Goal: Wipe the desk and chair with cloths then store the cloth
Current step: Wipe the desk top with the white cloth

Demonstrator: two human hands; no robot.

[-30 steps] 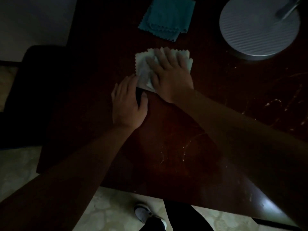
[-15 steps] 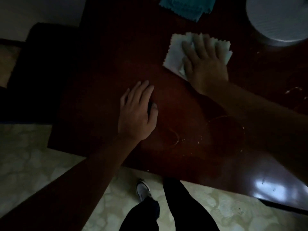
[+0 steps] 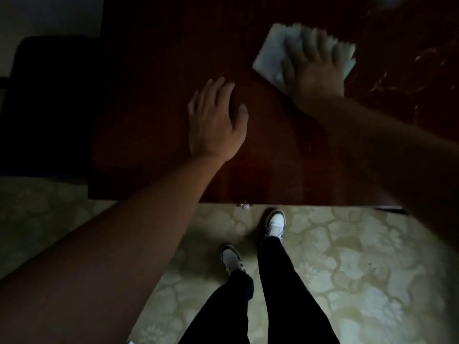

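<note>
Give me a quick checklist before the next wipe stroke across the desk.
1. Cloth under the right hand: ok, palm and fingers lie flat on it.
2. Cloth flat on the desk: ok, though motion blur hides its edges.
3. Left hand bracing: ok, flat on the desk and apart from the cloth.
4. Path to the left of the cloth: ok, bare wood shows there.
5. Pale streaks to the right of the cloth: not ok, marks remain.
6. Chair wiped: cannot tell, too dark.
</note>
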